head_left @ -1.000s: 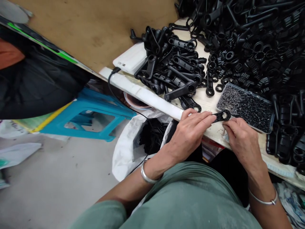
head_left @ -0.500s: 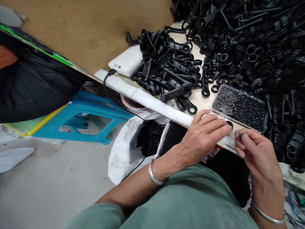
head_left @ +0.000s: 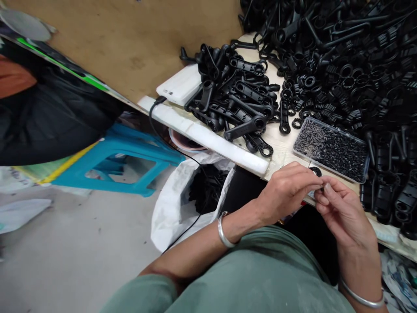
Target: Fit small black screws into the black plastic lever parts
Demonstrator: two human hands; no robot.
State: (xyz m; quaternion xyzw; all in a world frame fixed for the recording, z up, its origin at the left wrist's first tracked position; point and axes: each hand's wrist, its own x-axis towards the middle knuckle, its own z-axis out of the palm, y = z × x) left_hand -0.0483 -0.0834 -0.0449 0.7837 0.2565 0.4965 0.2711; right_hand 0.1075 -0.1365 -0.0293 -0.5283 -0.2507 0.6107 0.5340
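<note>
Head view: our right hand (head_left: pixel 347 208) pinches a tiny dark piece (head_left: pixel 322 189), our left hand (head_left: pixel 286 189) meeting it fingertip to fingertip; whether the left grips anything, we cannot tell. From the pinch, a black ringed part (head_left: pixel 315 171) lies at eleven o'clock, the clear tray (head_left: pixel 326 167) just past twelve. We seem to be adjusting the piece; next calls for a light, steady hold.

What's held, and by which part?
Right hand pinches a tiny dark piece; gripped part hidden. Left hand: black ring shows past its fingers; hold can't be told.
</note>
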